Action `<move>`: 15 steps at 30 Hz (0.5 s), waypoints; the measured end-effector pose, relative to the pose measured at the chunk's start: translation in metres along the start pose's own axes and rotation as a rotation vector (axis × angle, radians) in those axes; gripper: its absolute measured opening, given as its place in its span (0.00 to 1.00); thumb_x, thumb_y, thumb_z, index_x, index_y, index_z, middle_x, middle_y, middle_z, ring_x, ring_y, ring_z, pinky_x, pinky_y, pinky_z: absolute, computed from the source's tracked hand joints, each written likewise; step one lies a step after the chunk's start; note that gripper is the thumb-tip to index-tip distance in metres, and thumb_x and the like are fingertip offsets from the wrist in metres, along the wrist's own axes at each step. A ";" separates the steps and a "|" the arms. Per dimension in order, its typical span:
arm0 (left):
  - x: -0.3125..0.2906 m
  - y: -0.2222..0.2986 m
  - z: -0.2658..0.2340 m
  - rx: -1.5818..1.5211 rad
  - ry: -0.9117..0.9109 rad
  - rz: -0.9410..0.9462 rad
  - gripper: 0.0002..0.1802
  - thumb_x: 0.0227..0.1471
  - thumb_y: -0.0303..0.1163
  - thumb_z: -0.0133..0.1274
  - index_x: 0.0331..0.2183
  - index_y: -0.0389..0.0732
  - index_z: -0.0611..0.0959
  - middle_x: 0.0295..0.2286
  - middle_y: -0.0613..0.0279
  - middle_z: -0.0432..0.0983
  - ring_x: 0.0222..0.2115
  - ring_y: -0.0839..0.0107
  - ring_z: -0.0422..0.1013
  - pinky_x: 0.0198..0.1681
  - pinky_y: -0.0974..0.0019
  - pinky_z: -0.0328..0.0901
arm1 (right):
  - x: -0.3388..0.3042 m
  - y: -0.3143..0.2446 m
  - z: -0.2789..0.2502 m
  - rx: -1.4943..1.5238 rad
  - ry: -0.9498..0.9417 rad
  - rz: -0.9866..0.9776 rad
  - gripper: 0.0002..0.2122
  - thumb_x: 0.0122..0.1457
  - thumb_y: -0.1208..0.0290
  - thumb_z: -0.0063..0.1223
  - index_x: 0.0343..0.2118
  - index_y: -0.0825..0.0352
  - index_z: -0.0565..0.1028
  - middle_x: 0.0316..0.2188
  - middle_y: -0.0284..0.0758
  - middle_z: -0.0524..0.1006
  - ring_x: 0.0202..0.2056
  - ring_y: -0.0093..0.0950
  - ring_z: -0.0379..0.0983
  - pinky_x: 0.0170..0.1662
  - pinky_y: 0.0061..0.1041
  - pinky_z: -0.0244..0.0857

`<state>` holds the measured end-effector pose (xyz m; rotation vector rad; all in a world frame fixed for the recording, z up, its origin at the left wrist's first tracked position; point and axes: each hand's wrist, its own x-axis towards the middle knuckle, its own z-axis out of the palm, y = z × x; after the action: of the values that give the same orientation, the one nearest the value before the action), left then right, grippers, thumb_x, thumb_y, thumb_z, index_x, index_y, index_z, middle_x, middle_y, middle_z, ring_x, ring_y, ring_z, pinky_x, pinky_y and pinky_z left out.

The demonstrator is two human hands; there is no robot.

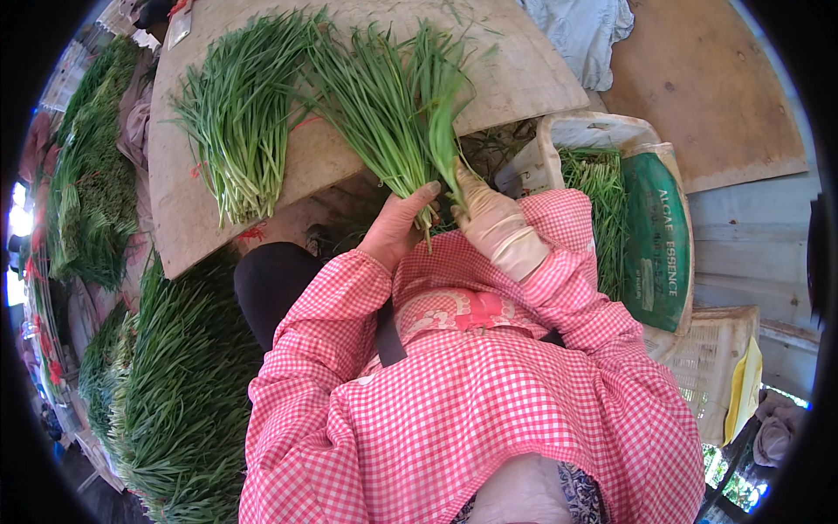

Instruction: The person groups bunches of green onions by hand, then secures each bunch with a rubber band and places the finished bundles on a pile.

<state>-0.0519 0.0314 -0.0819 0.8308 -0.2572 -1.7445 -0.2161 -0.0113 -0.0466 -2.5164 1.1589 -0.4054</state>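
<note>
My left hand (397, 227) is bare and closed round the pale lower stems of a bunch of green chives (375, 122). The bunch's long leaves lie away from me on the wooden board (297, 179). Just right of it my right hand (493, 217), in a pale glove, pinches a few loose chive leaves (443, 131), slightly blurred at the upper part. On the board to the left rests another pile of chives (240, 127), its white stem ends pointing toward me.
A white plastic crate (602, 127) at right holds more chives (594, 188) beside a green printed sack (650, 244). Large heaps of chives (188, 375) stand at left. A pale blue cloth (580, 35) lies at the board's far right. Red ties (253, 233) show near its front edge.
</note>
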 end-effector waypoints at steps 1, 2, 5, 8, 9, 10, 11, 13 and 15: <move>0.001 -0.002 0.001 0.035 -0.008 0.036 0.18 0.44 0.32 0.57 0.39 0.43 0.71 0.32 0.67 0.71 0.30 0.74 0.69 0.31 0.67 0.66 | 0.000 -0.008 0.000 -0.093 -0.156 0.036 0.26 0.50 0.71 0.47 0.53 0.70 0.56 0.38 0.48 0.70 0.37 0.41 0.69 0.40 0.31 0.64; 0.003 -0.006 0.002 0.071 -0.014 0.072 0.18 0.45 0.32 0.57 0.39 0.43 0.71 0.33 0.67 0.71 0.31 0.74 0.69 0.32 0.67 0.66 | 0.002 -0.018 0.002 -0.185 -0.311 0.071 0.28 0.50 0.70 0.47 0.53 0.72 0.54 0.41 0.49 0.69 0.40 0.42 0.69 0.42 0.31 0.64; -0.004 -0.003 0.007 0.028 0.016 0.027 0.18 0.45 0.32 0.56 0.41 0.41 0.72 0.34 0.65 0.72 0.33 0.70 0.70 0.36 0.65 0.66 | 0.007 -0.036 0.004 -0.101 -0.383 0.081 0.33 0.49 0.68 0.49 0.55 0.77 0.49 0.45 0.52 0.65 0.41 0.41 0.68 0.43 0.30 0.63; -0.004 -0.001 0.006 -0.073 0.102 -0.047 0.17 0.45 0.31 0.54 0.39 0.39 0.73 0.33 0.63 0.73 0.33 0.69 0.70 0.37 0.64 0.67 | -0.002 -0.015 0.013 0.306 -0.095 -0.071 0.35 0.48 0.66 0.54 0.56 0.70 0.49 0.35 0.45 0.70 0.37 0.35 0.70 0.40 0.31 0.65; -0.005 0.001 0.004 -0.098 0.110 -0.069 0.16 0.45 0.31 0.53 0.39 0.38 0.73 0.32 0.62 0.73 0.32 0.69 0.71 0.36 0.64 0.67 | -0.001 -0.011 0.011 0.519 -0.153 0.059 0.34 0.48 0.67 0.54 0.56 0.69 0.50 0.35 0.44 0.70 0.35 0.33 0.70 0.38 0.29 0.65; -0.006 0.003 0.003 -0.122 0.117 -0.092 0.15 0.45 0.30 0.53 0.38 0.37 0.74 0.30 0.61 0.74 0.31 0.68 0.71 0.35 0.64 0.68 | -0.001 -0.006 0.010 0.730 -0.211 0.190 0.33 0.49 0.68 0.54 0.56 0.68 0.50 0.34 0.42 0.71 0.32 0.30 0.69 0.36 0.27 0.66; -0.007 0.005 0.005 -0.146 0.125 -0.116 0.15 0.45 0.30 0.52 0.37 0.37 0.74 0.29 0.60 0.74 0.30 0.68 0.71 0.35 0.63 0.68 | 0.000 -0.003 0.009 0.940 -0.269 0.325 0.32 0.50 0.70 0.54 0.56 0.67 0.51 0.33 0.40 0.71 0.30 0.28 0.69 0.34 0.26 0.66; -0.012 0.009 0.013 -0.172 0.127 -0.113 0.15 0.45 0.31 0.51 0.37 0.36 0.74 0.28 0.58 0.75 0.29 0.67 0.72 0.33 0.63 0.69 | 0.003 0.002 -0.002 1.184 -0.244 0.420 0.25 0.52 0.75 0.51 0.53 0.65 0.57 0.27 0.32 0.71 0.22 0.17 0.63 0.25 0.16 0.60; -0.014 0.010 0.015 -0.198 0.174 -0.090 0.15 0.45 0.31 0.51 0.36 0.35 0.74 0.29 0.57 0.75 0.29 0.66 0.72 0.33 0.63 0.69 | 0.006 0.008 -0.009 1.356 -0.168 0.456 0.22 0.52 0.76 0.50 0.51 0.65 0.59 0.25 0.30 0.72 0.19 0.14 0.60 0.21 0.11 0.56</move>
<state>-0.0524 0.0366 -0.0594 0.8535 0.0695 -1.7360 -0.2210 -0.0224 -0.0409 -1.0662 0.8554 -0.5635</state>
